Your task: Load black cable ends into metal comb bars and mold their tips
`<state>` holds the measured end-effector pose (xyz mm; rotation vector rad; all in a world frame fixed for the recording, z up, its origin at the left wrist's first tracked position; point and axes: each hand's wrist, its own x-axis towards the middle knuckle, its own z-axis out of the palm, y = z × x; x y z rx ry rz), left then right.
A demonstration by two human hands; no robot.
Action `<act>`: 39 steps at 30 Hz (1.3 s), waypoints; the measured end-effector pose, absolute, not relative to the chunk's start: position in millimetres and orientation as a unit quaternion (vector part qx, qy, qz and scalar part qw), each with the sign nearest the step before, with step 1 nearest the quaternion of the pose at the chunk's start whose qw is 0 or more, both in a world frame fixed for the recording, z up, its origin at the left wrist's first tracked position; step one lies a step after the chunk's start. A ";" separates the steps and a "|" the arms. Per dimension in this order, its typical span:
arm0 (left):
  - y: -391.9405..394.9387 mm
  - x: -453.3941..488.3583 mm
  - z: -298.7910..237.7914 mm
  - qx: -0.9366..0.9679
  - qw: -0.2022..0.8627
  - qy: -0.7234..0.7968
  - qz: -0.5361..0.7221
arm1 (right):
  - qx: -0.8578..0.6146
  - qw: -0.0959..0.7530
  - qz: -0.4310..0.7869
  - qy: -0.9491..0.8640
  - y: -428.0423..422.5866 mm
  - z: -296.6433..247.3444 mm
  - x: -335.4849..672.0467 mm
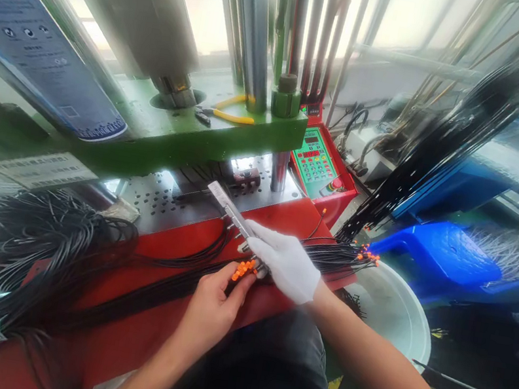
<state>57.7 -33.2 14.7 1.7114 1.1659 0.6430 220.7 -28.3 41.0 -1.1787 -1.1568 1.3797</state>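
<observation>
My left hand (214, 303) is bare and pinches a small cluster of orange cable ends (243, 269) between thumb and fingers. My right hand (285, 262), in a white glove, is closed around a narrow metal bar (223, 198) with small pegs along its side. The bar slants up and left, towards the press. Both hands nearly meet at the bar's lower end, where fingers hide part of it. Thin black cables (137, 297) run left from the hands across the red table (183, 231). More black cables with orange tips (368, 256) lie to the right.
A green press (189, 139) stands ahead over a perforated metal plate (159, 198), with yellow-handled pliers (232, 117) on top. Right of it is a red control box (328, 166). A coiled cable bundle (57, 240) lies left; a white tub (400, 304) and blue bin (449, 253) stand right.
</observation>
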 end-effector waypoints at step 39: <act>-31.1 43.5 12.5 0.521 0.711 0.381 0.278 | -0.428 0.455 0.623 -0.472 -30.9 48.7 225.5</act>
